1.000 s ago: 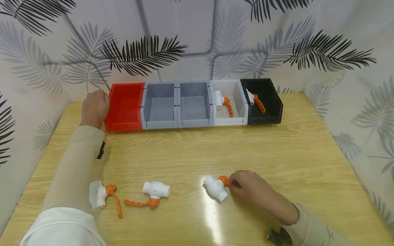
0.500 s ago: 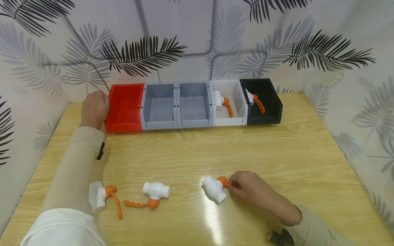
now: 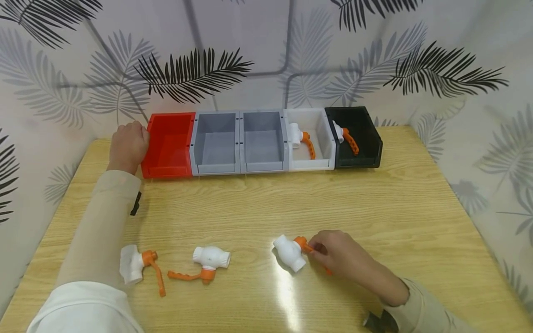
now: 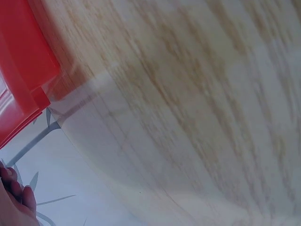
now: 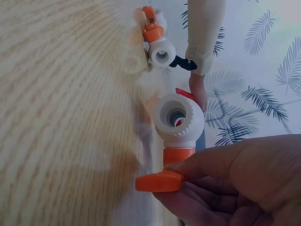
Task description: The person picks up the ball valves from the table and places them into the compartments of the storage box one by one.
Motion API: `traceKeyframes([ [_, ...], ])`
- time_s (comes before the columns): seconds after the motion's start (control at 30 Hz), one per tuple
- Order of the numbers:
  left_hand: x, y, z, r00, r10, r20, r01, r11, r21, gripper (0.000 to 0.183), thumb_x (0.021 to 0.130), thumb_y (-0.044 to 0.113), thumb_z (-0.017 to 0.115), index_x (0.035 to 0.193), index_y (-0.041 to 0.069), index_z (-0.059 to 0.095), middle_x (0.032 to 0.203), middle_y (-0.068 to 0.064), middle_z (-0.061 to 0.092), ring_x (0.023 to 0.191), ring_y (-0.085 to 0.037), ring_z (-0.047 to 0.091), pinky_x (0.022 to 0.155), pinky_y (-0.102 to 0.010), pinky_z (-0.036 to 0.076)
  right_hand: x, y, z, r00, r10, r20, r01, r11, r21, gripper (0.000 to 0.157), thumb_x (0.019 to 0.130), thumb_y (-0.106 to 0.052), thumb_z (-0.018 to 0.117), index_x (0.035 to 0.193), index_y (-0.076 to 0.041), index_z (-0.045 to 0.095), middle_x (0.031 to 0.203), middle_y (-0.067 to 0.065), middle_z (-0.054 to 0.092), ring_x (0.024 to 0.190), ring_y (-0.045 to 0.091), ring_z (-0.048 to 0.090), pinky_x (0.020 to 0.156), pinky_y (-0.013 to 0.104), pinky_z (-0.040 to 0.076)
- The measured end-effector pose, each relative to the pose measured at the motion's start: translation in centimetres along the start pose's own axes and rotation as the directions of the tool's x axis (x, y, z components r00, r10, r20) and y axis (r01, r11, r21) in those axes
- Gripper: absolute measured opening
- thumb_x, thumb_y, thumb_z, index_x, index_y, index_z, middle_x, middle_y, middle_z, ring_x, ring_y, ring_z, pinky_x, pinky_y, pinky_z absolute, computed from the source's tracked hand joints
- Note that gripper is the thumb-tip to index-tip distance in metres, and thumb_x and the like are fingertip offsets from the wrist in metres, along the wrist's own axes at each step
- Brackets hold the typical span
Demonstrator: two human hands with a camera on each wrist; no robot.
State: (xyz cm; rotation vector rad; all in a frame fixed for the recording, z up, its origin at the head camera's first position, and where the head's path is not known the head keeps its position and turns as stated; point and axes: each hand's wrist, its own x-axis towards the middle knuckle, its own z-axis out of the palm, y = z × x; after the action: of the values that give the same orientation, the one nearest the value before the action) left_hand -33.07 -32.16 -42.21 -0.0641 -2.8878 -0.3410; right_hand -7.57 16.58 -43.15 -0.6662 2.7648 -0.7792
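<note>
My right hand (image 3: 343, 254) pinches the orange handle of a white ball valve (image 3: 289, 253) low over the front right of the table. In the right wrist view, thumb and fingers hold that handle (image 5: 160, 181), and the valve's round opening (image 5: 176, 116) faces the camera. My left hand (image 3: 129, 142) is beside the left wall of the red bin (image 3: 168, 143), its fingers curled. The left wrist view catches only a few curled fingertips (image 4: 21, 190), with a gap between them and the red bin's visible corner (image 4: 40, 101).
Two more ball valves, one by the left forearm (image 3: 132, 264) and another (image 3: 211, 257) near it, lie on the wooden table (image 3: 250, 203). Right of the red bin stand two grey bins (image 3: 217, 169), a white bin (image 3: 312, 163) and a black bin (image 3: 370, 159); the last two each hold a valve.
The ball valve in my right hand has shifted and turned very slightly, and more of its orange handle shows below the fingers. My left hand stays beside the red bin.
</note>
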Motion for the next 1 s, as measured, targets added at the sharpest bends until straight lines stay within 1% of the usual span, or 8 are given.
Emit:
traceKeyframes([
  [0.13,0.0,0.0,0.0,1.000,0.001,0.010,-0.001,1.000,0.019,0.038,0.097,0.021,0.021,0.088,-0.008,0.045,0.086,-0.028,0.049,0.083,-0.047,0.043,0.075,-0.058,0.037,0.0,0.0,-0.1,1.000,-0.001,-0.007,0.001,1.000,-0.007,0.007,0.078,-0.007,0.070,0.085,-0.007,0.069,0.077,-0.005,0.062,0.067,0.004,0.052,0.060,0.021,0.045],
  [0.43,0.2,0.3,-0.2,0.999,-0.012,0.037,0.010,0.999,0.043,0.039,0.097,0.022,0.020,0.097,-0.008,0.045,0.092,-0.027,0.047,0.088,-0.045,0.040,0.079,-0.056,0.037,0.2,-0.1,-0.4,1.000,0.002,-0.005,-0.002,1.000,-0.003,0.007,0.080,-0.008,0.069,0.087,-0.006,0.069,0.076,-0.005,0.062,0.067,0.003,0.053,0.060,0.021,0.046],
  [0.73,0.1,0.4,-0.2,0.999,-0.016,0.036,0.014,0.999,0.049,0.041,0.098,0.022,0.019,0.098,-0.009,0.046,0.094,-0.028,0.048,0.089,-0.046,0.040,0.080,-0.056,0.037,0.5,-0.3,-0.6,1.000,0.006,-0.024,-0.005,1.000,0.005,0.006,0.080,-0.011,0.070,0.085,-0.007,0.069,0.073,-0.007,0.060,0.065,0.003,0.052,0.059,0.021,0.045],
  [0.9,0.0,0.3,-0.2,0.999,-0.009,0.031,0.008,0.999,0.043,0.041,0.098,0.021,0.019,0.097,-0.010,0.045,0.094,-0.029,0.048,0.089,-0.046,0.041,0.080,-0.057,0.037,0.8,-0.3,-0.7,0.999,-0.014,-0.044,0.014,1.000,0.005,0.006,0.079,-0.010,0.071,0.084,-0.007,0.070,0.073,-0.007,0.061,0.064,0.002,0.052,0.057,0.020,0.045],
  [1.0,-0.1,0.3,-0.2,0.999,-0.013,0.038,0.011,0.999,0.045,0.041,0.098,0.021,0.019,0.098,-0.010,0.045,0.094,-0.029,0.048,0.089,-0.046,0.040,0.080,-0.057,0.036,1.1,-0.3,-0.7,0.998,-0.029,-0.058,0.028,1.000,-0.003,0.006,0.079,-0.011,0.071,0.084,-0.007,0.070,0.072,-0.007,0.061,0.064,0.002,0.052,0.057,0.020,0.045],
])
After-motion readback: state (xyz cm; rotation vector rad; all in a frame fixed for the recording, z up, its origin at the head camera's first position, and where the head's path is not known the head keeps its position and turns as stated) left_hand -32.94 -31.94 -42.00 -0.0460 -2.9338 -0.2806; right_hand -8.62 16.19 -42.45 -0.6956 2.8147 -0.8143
